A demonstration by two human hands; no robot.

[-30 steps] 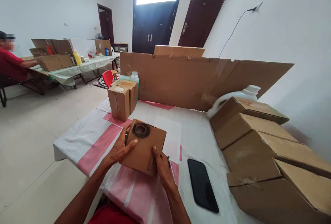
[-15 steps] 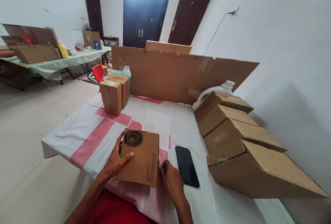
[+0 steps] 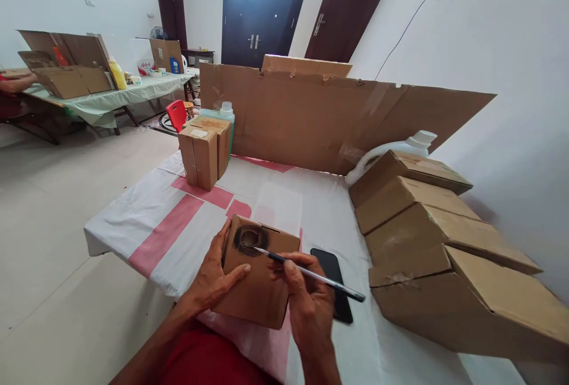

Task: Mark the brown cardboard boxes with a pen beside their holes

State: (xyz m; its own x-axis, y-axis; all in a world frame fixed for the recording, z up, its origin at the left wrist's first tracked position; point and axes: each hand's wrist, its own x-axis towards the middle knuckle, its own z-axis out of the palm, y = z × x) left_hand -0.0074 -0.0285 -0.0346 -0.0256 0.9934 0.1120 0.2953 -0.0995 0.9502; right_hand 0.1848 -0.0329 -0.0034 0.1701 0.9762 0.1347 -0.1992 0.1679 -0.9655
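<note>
A small brown cardboard box [image 3: 260, 290] is tilted up at the table's front edge. My left hand [image 3: 217, 281] grips it by its left side, thumb lying across the face. Near the top of that face is a dark ring-shaped scribble [image 3: 251, 239]. Between the fingers and thumb of my right hand [image 3: 306, 296] is a pen [image 3: 324, 279] with a clear barrel and dark end. Its tip is at the lower edge of the scribble; whether it touches the card I cannot tell. A black phone [image 3: 342, 302] lies on the table, partly behind my right hand.
Several cardboard boxes [image 3: 418, 290] line the right side, with a white jug [image 3: 420, 143] behind. Two boxes [image 3: 200, 156] and a green-blue bottle [image 3: 226, 115] stand back left. An upright cardboard panel [image 3: 302, 118] borders the rear. At far left, a person's arm [image 3: 18, 83] shows.
My right hand has risen from beside the box to over its face, and the pen now shows plainly with its tip at the scribble. The view has shifted somewhat.
</note>
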